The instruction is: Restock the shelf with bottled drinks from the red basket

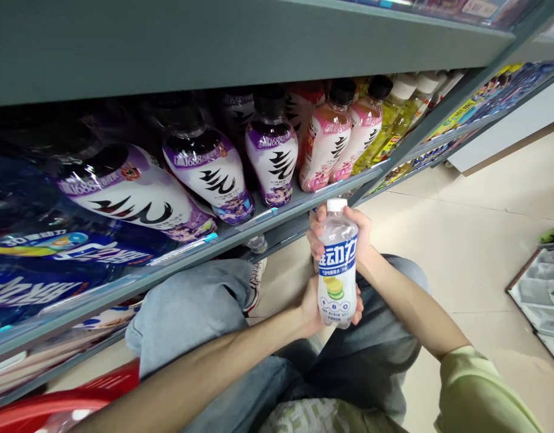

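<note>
A clear drink bottle (338,270) with a white cap and a blue-and-white label showing lemon slices stands nearly upright in front of me. My left hand (311,305) wraps round its lower part from the left and behind, with fingertips showing at its right side. Higher up, my right hand (361,231) grips the bottle near its shoulder, its fingers reaching round behind to the left side. Both hands are closed on the bottle, just below the front edge of the drinks shelf (286,207). The palms are mostly hidden.
Purple-labelled bottles (207,174), pink-labelled bottles (328,141) and yellow drinks (394,117) line the shelf. Large blue-labelled bottles (64,252) lie at left. A red basket (55,409) sits at lower left. A rack (541,288) stands on the tiled floor (475,240) at right.
</note>
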Demonstrator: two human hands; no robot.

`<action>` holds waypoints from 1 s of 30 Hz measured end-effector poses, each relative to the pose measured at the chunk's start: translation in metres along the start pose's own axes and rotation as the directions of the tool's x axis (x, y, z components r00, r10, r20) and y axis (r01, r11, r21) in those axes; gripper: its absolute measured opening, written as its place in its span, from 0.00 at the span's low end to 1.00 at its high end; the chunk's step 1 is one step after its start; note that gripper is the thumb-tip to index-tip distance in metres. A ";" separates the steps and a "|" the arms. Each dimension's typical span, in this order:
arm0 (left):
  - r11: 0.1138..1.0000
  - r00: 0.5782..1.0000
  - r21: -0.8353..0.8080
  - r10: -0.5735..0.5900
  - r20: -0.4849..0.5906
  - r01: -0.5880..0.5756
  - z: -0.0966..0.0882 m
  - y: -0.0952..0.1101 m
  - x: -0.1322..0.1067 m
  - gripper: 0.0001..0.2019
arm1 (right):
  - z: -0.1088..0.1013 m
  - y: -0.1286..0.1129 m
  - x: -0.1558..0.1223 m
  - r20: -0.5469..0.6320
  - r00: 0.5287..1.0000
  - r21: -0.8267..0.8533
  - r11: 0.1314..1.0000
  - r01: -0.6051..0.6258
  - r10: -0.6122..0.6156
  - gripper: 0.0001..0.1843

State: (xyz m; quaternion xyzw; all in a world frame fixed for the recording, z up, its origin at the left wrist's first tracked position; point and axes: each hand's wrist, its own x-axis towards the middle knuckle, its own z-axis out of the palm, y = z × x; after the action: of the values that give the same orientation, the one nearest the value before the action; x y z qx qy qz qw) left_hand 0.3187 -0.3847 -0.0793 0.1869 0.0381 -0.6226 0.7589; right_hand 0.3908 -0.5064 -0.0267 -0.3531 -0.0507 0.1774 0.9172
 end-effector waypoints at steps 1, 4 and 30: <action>0.999 0.998 -0.006 -0.035 0.053 0.035 -0.001 -0.003 0.000 0.26 | -0.001 0.002 -0.001 0.068 0.998 0.019 1.000 -0.003 0.001 0.22; 0.995 0.986 -0.020 -0.094 0.141 0.097 -0.004 -0.012 0.000 0.29 | -0.002 0.007 -0.001 0.275 0.961 0.064 0.998 -0.023 0.005 0.22; 0.959 0.830 -0.188 0.075 -0.553 -0.213 0.029 -0.007 -0.006 0.27 | 0.014 -0.013 -0.010 -0.569 0.800 -0.338 0.941 -0.016 -0.190 0.11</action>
State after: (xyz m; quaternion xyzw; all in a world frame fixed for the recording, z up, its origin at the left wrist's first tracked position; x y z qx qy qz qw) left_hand 0.3061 -0.3902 -0.0521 0.2633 0.3117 -0.4758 0.7792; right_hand 0.3826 -0.5102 -0.0072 -0.5344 0.1937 0.0041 0.8227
